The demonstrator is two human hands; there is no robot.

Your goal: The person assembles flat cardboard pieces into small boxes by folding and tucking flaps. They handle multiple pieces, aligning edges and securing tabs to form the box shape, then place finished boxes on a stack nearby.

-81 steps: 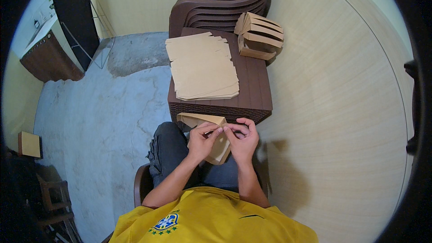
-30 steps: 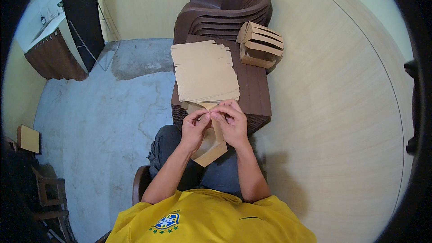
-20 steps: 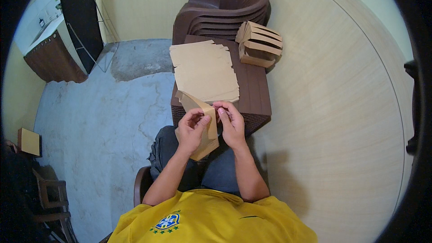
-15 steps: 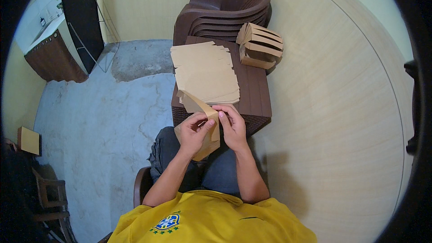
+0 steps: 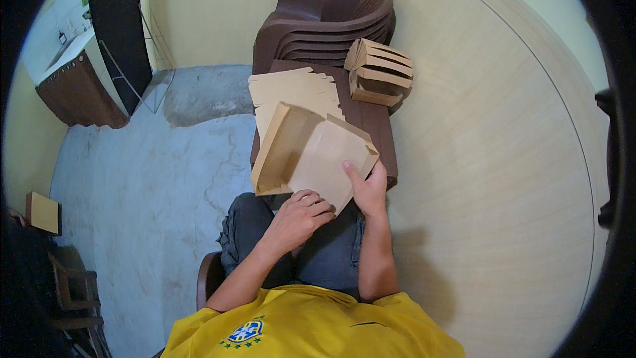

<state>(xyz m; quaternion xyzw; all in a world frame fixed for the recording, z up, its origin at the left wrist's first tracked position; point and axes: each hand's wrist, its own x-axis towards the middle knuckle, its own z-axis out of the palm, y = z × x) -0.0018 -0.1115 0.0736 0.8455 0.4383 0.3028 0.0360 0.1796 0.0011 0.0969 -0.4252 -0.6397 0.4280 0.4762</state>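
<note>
A partly folded brown cardboard box (image 5: pixel 318 152) is tilted above my lap, its inside facing me. Its left and far walls stand up, while the near side looks open. My right hand (image 5: pixel 370 189) grips the box at its right corner, thumb on the inner face and fingers behind. At the near edge, my left hand (image 5: pixel 305 217) has its fingers curled against the cardboard; its fingertips are partly hidden. Behind the box lies a stack of flat cardboard blanks (image 5: pixel 285 89) on a brown table (image 5: pixel 371 129), partly covered by the box.
Several folded cardboard boxes (image 5: pixel 381 73) are nested at the table's far right. Stacked brown plastic chairs (image 5: pixel 324 23) stand behind it. A pale wall (image 5: pixel 490 159) runs along the right. A small box-like object (image 5: pixel 43 212) and a dark wooden chair (image 5: pixel 76 285) are at far left.
The cardboard has been turned and opened out, so its inside now shows. My right hand moved right to its corner; my left hand dropped to the near edge.
</note>
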